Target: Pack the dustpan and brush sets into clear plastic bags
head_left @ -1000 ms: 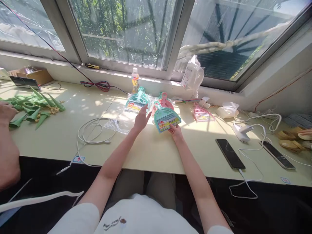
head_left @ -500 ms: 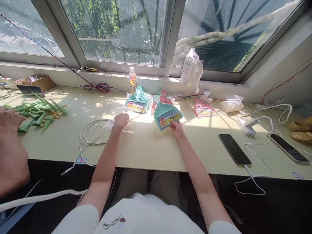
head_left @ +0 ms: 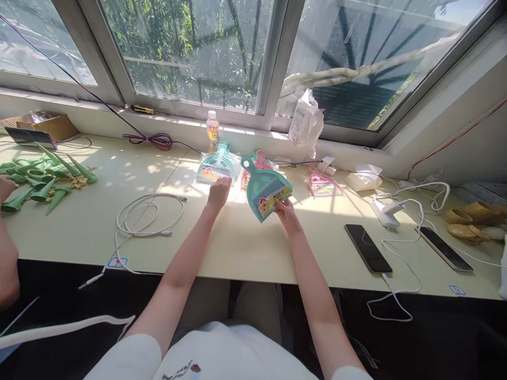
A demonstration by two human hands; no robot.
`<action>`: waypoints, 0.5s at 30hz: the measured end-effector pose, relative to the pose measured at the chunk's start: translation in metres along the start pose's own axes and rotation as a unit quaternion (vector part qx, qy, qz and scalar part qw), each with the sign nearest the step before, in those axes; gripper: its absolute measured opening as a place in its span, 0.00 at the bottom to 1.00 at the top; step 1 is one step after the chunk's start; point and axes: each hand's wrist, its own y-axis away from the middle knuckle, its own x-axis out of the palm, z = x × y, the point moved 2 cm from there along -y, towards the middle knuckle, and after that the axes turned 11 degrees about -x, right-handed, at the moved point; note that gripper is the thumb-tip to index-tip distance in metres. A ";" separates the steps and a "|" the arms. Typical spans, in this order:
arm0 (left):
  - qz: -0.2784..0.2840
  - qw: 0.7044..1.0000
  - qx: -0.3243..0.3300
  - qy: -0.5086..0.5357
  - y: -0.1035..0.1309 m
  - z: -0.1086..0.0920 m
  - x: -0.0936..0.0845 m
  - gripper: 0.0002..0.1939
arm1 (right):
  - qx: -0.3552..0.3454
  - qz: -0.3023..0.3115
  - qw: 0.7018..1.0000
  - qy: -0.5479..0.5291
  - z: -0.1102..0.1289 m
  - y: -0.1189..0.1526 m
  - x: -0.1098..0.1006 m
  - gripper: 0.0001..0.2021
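Observation:
My right hand grips the lower right edge of a teal mini dustpan-and-brush set, its thumb on the yellow printed label. The set is held tilted above the table, handle up and to the left. My left hand is closed at the lower edge of a stack of wrapped teal dustpan sets; what its fingers pinch is hidden. Behind the held set, a pink dustpan set is partly covered. Another pink dustpan set lies to the right.
A bottle stands behind the teal stack. A coiled white cable lies left of my arm. Green cone-shaped pieces are heaped beside another person's arm. Two phones, a black phone and a second phone, lie right.
My left hand has moved right, from crumpled clear plastic on the table to the teal stack's lower edge. The held dustpan has turned more upright. The other person's arm has shifted left in view.

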 end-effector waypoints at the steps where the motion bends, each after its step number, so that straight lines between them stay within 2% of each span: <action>1: 0.000 1.000 -0.005 -0.008 0.003 0.006 0.003 0.10 | 0.013 0.014 1.000 0.013 0.000 0.001 0.002 0.26; 5: -0.037 0.999 -0.012 0.001 0.011 0.023 0.004 0.10 | 0.059 0.059 0.994 0.073 -0.007 0.002 0.005 0.27; 9: -0.081 0.995 -0.019 0.048 0.013 0.027 0.002 0.11 | 0.056 0.032 0.991 0.114 -0.015 0.002 -0.001 0.24; 13: -0.071 0.994 -0.013 0.079 0.015 0.021 0.005 0.12 | 0.045 -0.012 0.990 0.135 -0.016 0.003 -0.006 0.21; 15: -0.053 0.994 0.005 0.092 0.017 0.017 0.007 0.14 | 0.047 -0.013 0.990 0.131 -0.016 0.003 -0.004 0.21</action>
